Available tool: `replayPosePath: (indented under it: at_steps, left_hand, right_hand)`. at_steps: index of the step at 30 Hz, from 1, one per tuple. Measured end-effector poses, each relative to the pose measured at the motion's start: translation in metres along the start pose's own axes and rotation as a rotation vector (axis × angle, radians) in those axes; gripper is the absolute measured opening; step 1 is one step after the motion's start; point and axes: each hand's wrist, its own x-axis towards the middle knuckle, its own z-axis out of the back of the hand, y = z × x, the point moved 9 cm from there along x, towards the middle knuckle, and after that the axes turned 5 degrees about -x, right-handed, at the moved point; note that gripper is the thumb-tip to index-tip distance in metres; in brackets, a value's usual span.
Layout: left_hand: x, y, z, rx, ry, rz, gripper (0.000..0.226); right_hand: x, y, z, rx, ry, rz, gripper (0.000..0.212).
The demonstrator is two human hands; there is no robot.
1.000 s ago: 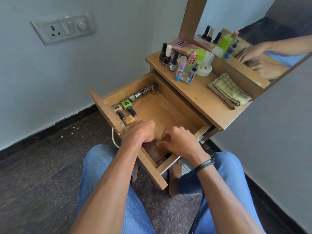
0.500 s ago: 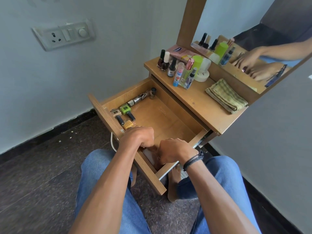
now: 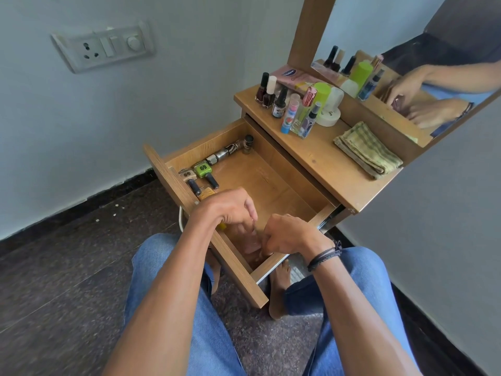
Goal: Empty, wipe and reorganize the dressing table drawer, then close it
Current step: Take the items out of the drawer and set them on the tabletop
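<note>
Head view: left hand (image 3: 227,210), right hand (image 3: 287,234) fingers curled in drawer (image 3: 271,185), hold unclear; we risk scattering nail polish bottles (image 3: 202,169).

Soft, even daylight, no hard glare. Faint sheen on the drawer (image 3: 273,185) floor; a band of shade under the tabletop (image 3: 325,164) overhang. Floor (image 3: 54,280) reads dark at 8 o'clock. Fingers (image 3: 245,226) of the left hand (image 3: 227,210) smeared by motion blur. Wide-angle bowing: switch plate (image 3: 103,47) at 10 o'clock and mirror frame (image 3: 311,28) at 1 o'clock lean.

Head-worn view, down over drawer (image 3: 271,185).
</note>
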Motion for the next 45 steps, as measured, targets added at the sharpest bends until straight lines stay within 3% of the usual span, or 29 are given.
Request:
replayPosePath:
  at_steps: [6,16,23,29,37,40,45]
  left_hand:
    - [-0.003,-0.004,0.019,-0.137,-0.203,-0.072,0.027]
    - [-0.016,-0.013,0.039,-0.152,-0.396,-0.240,0.028]
    - [-0.009,-0.010,0.030,-0.067,-0.350,-0.225,0.032]
    - [-0.002,-0.008,0.020,0.055,-0.286,-0.157,0.038]
    - [-0.001,-0.009,0.027,0.117,-0.373,-0.162,0.022]
    - [-0.005,-0.012,0.034,0.013,-0.423,-0.203,0.020]
    - [-0.028,-0.036,0.059,-0.151,-0.705,-0.340,0.022]
  right_hand:
    - [-0.002,-0.009,0.003,0.063,-0.071,-0.037,0.026]
    - [-0.025,-0.061,0.047,0.486,-0.595,-0.048,0.016]
    - [-0.045,-0.093,0.088,0.908,-0.879,-0.019,0.019]
    - [-0.050,-0.120,0.135,0.824,-1.169,-0.119,0.021]
    - [-0.016,-0.127,0.144,0.705,-1.195,-0.171,0.014]
    - [-0.008,-0.130,0.146,0.689,-1.213,-0.188,0.013]
    - [0.001,-0.131,0.142,0.645,-1.179,-0.221,0.016]
